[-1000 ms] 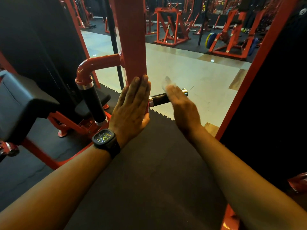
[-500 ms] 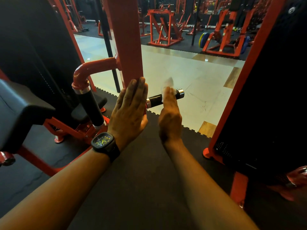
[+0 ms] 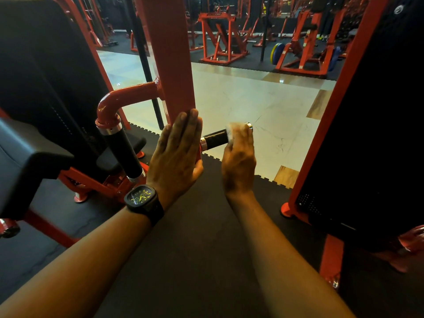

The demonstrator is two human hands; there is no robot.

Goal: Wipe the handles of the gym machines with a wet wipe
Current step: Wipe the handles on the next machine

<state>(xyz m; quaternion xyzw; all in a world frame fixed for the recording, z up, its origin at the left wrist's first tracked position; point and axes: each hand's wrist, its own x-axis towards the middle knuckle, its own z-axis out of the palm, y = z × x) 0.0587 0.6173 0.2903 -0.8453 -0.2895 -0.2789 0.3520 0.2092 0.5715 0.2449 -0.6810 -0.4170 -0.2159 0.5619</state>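
**Right hand holds wipe at handle's outer end; axis runs crosswise**

Nearest, the left hand [image 3: 176, 154] lies flat, fingers straight and together, pressed against the red steel upright [image 3: 169, 65]. Just to its right, the right hand [image 3: 238, 161] curls its fingers over a white wet wipe [image 3: 236, 131], somewhat blurred, at the outer end of the short black cylindrical handle [image 3: 215, 138]. The handle juts from the upright between the hands, long axis left to right. Its bare stretch lies leftward of the right hand, which is judged better placed for the stroke.
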